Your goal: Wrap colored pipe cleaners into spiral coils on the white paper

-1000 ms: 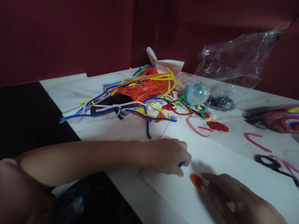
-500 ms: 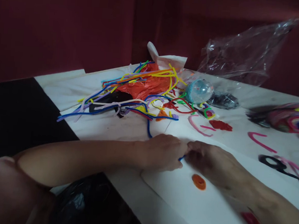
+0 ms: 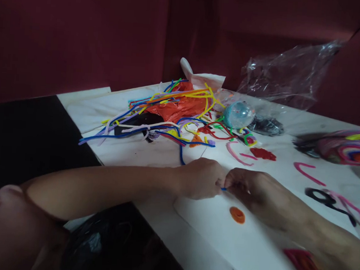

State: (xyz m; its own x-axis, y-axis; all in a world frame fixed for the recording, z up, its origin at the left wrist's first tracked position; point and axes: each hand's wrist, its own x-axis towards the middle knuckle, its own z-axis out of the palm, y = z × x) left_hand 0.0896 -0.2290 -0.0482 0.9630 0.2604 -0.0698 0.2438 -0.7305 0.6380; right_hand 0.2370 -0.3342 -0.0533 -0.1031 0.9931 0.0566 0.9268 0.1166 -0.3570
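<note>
A short bit of blue pipe cleaner [image 3: 223,189] shows between my two hands; the rest of it is hidden by fingers. My left hand [image 3: 203,179] reaches in from the left, closed, with its fingertips at one end of the piece. Pinching the other end, my right hand [image 3: 246,185] is bent at the wrist and closed. Both hands hover low over a white sheet [image 3: 201,219]. Just below them on the sheet lies a small orange coiled disc [image 3: 237,215].
Behind my hands are a heap of colourful pipe cleaners [image 3: 137,126], a red plastic bag [image 3: 178,106] and a clear-blue round container [image 3: 239,114]. Pink curved strips [image 3: 309,173] and a black looped piece [image 3: 326,198] lie right. Clear plastic [image 3: 289,72] stands by the dark red wall.
My hands stay close together on the blue pipe cleaner. The visible bit has gone from slanted to nearly level, and my right fingertips now show more clearly. The view has shifted slightly.
</note>
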